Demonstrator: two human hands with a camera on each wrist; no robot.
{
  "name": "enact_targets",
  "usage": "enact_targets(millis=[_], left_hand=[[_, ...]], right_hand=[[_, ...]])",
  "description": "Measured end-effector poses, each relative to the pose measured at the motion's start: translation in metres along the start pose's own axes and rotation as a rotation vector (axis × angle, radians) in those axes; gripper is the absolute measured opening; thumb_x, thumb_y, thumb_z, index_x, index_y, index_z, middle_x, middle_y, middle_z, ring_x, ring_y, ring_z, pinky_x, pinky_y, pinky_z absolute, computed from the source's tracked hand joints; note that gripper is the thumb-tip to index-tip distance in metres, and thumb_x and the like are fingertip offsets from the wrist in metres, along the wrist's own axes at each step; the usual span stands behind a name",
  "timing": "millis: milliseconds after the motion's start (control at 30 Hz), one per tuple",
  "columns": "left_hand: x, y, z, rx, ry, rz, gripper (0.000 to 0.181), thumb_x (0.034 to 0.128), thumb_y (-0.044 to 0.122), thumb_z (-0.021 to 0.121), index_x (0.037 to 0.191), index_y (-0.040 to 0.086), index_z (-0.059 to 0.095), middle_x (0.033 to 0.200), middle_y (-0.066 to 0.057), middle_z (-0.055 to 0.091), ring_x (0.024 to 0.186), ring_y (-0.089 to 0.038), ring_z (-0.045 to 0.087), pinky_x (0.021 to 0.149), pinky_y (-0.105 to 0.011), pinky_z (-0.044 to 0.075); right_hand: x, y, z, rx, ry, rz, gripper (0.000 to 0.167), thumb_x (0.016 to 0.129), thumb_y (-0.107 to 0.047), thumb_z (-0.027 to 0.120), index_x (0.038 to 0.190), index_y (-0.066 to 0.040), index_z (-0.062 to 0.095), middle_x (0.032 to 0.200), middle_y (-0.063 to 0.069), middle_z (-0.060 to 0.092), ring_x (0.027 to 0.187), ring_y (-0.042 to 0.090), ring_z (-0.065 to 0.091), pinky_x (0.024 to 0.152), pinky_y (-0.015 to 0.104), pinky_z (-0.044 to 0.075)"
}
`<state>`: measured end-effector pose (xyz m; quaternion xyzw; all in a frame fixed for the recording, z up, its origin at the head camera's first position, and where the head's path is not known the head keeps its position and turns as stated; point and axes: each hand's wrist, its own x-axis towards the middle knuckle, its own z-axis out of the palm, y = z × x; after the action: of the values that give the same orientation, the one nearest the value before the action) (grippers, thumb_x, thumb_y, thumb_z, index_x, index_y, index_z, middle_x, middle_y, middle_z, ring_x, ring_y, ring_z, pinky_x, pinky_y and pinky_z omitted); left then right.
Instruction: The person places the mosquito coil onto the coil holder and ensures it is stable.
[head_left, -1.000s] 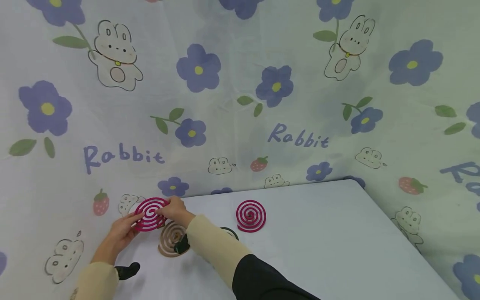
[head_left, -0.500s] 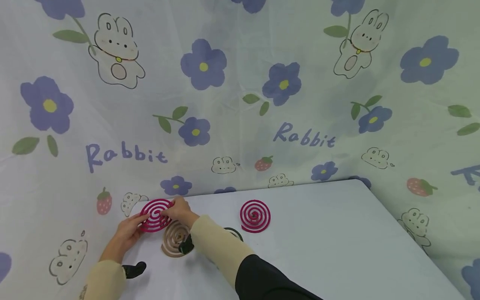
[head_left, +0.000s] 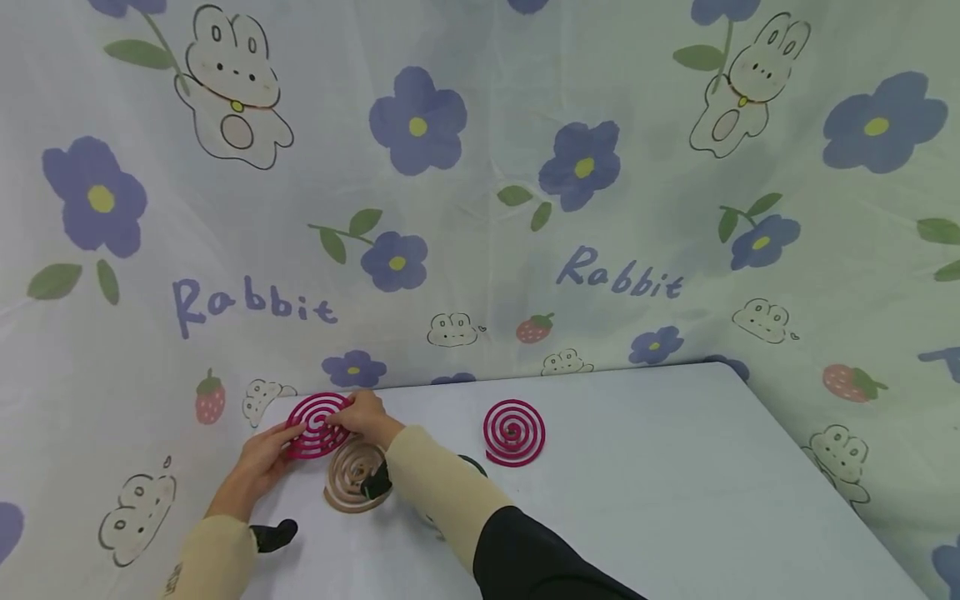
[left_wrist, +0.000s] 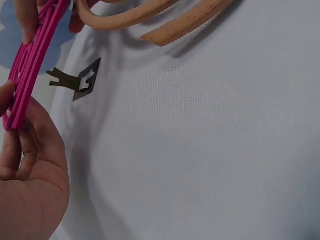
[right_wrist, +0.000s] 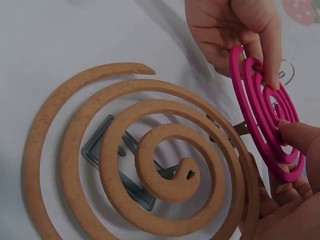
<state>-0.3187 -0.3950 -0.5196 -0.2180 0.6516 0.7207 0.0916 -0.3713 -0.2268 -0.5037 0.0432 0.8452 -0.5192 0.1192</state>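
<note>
A pink mosquito coil is held up at the far left of the table between both hands. My left hand grips its left rim, with the thumb on the face and fingers behind. My right hand pinches it near the centre from the right. Just beyond the coil in the left wrist view, a small metal stand with a forked tab rests on the table. Below the hands a brown mosquito coil is raised on a dark metal stand, its tab at the coil's centre.
Another pink mosquito coil lies right of the right arm. A dark green coil is mostly hidden behind the right sleeve. The white table meets a patterned curtain at the back.
The camera view has shifted slightly, moving the scene right in the picture. Both hands keep hold of the pink mosquito coil, which has tilted a little.
</note>
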Motion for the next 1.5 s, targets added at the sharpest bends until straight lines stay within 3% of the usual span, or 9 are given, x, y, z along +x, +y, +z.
enact_targets(millis=[233,400,633,833,1000,1100,1233,1500], left_hand=[[0.002,-0.004,0.002,-0.020,0.002,0.000,0.081,0.0939,0.025,0.067,0.154,0.004,0.017,0.153,-0.015,0.024,0.103,-0.008,0.052,0.091,-0.026,0.049],[0.003,-0.005,0.006,-0.008,0.002,-0.003,0.079,0.0949,0.025,0.065,0.154,0.003,0.017,0.156,-0.017,0.020,0.119,-0.018,0.045,0.102,-0.034,0.039],[0.006,-0.005,0.008,0.007,0.006,-0.010,0.078,0.0960,0.027,0.063,0.154,0.004,0.016,0.157,-0.018,0.019,0.134,-0.027,0.032,0.104,-0.035,0.035],[0.005,-0.007,0.004,-0.009,0.010,-0.025,0.080,0.0955,0.028,0.064,0.154,0.004,0.015,0.158,-0.019,0.018,0.139,-0.029,0.027,0.107,-0.039,0.030],[0.002,-0.010,0.001,-0.002,0.007,-0.033,0.078,0.0964,0.029,0.062,0.154,0.005,0.016,0.157,-0.017,0.019,0.132,-0.024,0.036,0.105,-0.035,0.032],[0.002,-0.010,0.001,0.008,0.012,-0.027,0.077,0.0956,0.028,0.063,0.154,0.003,0.019,0.155,-0.017,0.023,0.114,-0.013,0.050,0.099,-0.030,0.041],[0.003,-0.010,0.001,0.013,0.013,-0.017,0.076,0.0950,0.025,0.065,0.153,0.001,0.021,0.152,-0.018,0.027,0.094,-0.002,0.056,0.089,-0.023,0.049],[0.006,-0.012,0.002,0.044,0.038,-0.018,0.079,0.0935,0.027,0.067,0.152,0.000,0.022,0.153,-0.020,0.027,0.096,-0.004,0.056,0.087,-0.022,0.050]], right_hand=[[0.003,0.004,0.001,0.018,-0.005,0.015,0.029,0.071,-0.018,0.088,0.077,-0.009,0.061,0.074,-0.001,0.056,0.068,0.013,0.054,0.062,0.026,0.051],[0.006,0.008,-0.001,0.007,-0.010,0.004,0.029,0.070,-0.019,0.088,0.075,-0.009,0.061,0.073,-0.001,0.057,0.069,0.012,0.054,0.062,0.025,0.051],[0.007,0.009,-0.002,-0.004,-0.013,-0.010,0.030,0.070,-0.019,0.088,0.073,-0.010,0.061,0.069,-0.001,0.056,0.063,0.011,0.052,0.056,0.023,0.048],[0.006,0.010,0.002,-0.018,-0.037,0.004,0.028,0.071,-0.020,0.088,0.075,-0.009,0.063,0.072,-0.001,0.057,0.066,0.012,0.054,0.060,0.025,0.050],[0.007,0.012,0.005,-0.025,-0.044,0.014,0.028,0.071,-0.020,0.088,0.075,-0.009,0.062,0.073,0.000,0.057,0.068,0.013,0.054,0.063,0.026,0.051],[0.007,0.011,0.004,-0.032,-0.042,0.011,0.028,0.071,-0.021,0.088,0.074,-0.009,0.062,0.073,0.000,0.057,0.068,0.013,0.054,0.062,0.026,0.051],[0.007,0.010,0.001,-0.033,-0.042,0.018,0.028,0.070,-0.020,0.088,0.076,-0.009,0.063,0.074,0.000,0.057,0.070,0.014,0.054,0.064,0.026,0.051],[0.010,0.012,0.001,-0.028,-0.040,0.019,0.028,0.070,-0.019,0.088,0.074,-0.008,0.063,0.073,0.001,0.058,0.067,0.014,0.055,0.062,0.026,0.052]])
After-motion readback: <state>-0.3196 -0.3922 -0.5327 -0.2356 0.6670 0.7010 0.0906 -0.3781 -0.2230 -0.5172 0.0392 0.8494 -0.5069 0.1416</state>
